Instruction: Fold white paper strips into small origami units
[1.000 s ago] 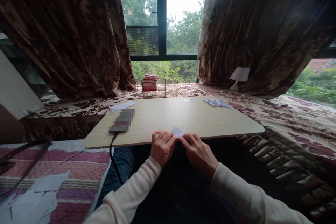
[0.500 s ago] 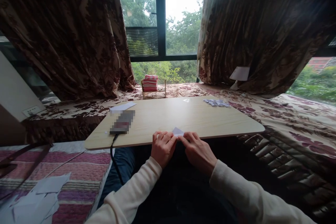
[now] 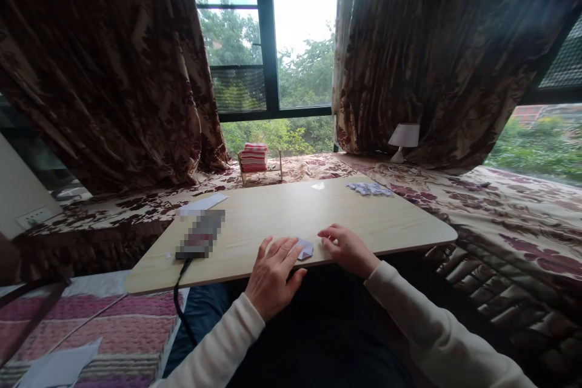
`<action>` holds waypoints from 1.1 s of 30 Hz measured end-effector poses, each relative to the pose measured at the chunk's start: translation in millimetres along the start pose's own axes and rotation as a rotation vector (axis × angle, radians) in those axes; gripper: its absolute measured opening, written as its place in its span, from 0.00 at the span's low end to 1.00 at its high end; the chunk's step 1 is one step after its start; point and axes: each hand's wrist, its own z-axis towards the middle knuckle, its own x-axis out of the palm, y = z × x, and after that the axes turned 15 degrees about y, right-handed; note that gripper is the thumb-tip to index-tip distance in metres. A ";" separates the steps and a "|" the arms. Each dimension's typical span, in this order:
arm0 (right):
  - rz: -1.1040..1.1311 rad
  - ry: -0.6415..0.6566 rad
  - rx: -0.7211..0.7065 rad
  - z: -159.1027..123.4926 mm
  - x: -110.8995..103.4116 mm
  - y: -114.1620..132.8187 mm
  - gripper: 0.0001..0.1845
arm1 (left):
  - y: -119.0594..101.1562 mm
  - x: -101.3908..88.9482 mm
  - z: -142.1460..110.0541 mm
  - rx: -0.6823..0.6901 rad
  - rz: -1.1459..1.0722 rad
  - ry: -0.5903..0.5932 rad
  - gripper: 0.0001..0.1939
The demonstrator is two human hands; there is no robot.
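Observation:
A small piece of folded white paper [image 3: 305,248] lies near the front edge of the light wooden table [image 3: 259,218]. My left hand [image 3: 276,271] is open, its fingers spread and resting at the paper's left side, partly covering it. To the right of the paper, a short gap away, my right hand [image 3: 349,250] holds nothing. Its fingers are bent and loosely apart above the tabletop.
Several small folded paper pieces [image 3: 369,188] sit at the table's back right, with a small white paper [image 3: 318,185] left of them. A blurred dark device [image 3: 200,235] with a cable and a white sheet [image 3: 204,203] occupy the left side. Loose sheets [image 3: 61,367] lie on the striped bedding.
Both hands have come away from their pinch on the folded paper. The paper now lies on the table, the left hand flattening beside it and the right drawn off to the right. The view tilted up slightly.

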 end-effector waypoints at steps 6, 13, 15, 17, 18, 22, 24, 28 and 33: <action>-0.045 0.035 0.031 8.9 2.2 14.9 0.16 | 4.5 2.7 5.7 -0.046 0.006 0.121 0.19; -0.176 -0.020 0.083 -4.5 14.7 29.4 0.12 | -9.1 1.4 -2.2 -0.119 -0.047 0.149 0.22; -0.211 -0.013 0.080 -5.9 16.1 29.7 0.11 | -11.5 0.2 -3.2 -0.133 -0.062 0.173 0.24; -0.211 0.005 0.082 -5.5 15.9 29.2 0.10 | -12.6 0.1 -3.9 -0.134 -0.059 0.190 0.25; -0.206 0.016 0.081 -4.8 15.4 28.9 0.09 | -12.7 0.3 -4.3 -0.133 -0.054 0.196 0.26; -0.169 0.072 0.084 0.0 11.5 27.7 0.10 | -11.2 1.4 -5.7 -0.137 -0.035 0.215 0.25; -0.141 0.113 0.081 3.8 9.3 26.9 0.10 | -9.9 1.2 -6.0 -0.137 -0.029 0.227 0.25; -0.103 0.172 0.066 12.1 6.1 24.2 0.09 | -7.8 -1.1 -5.2 -0.137 -0.036 0.241 0.25; -0.065 0.173 0.049 15.2 6.1 21.1 0.08 | -6.8 -2.8 -3.9 -0.126 -0.055 0.236 0.25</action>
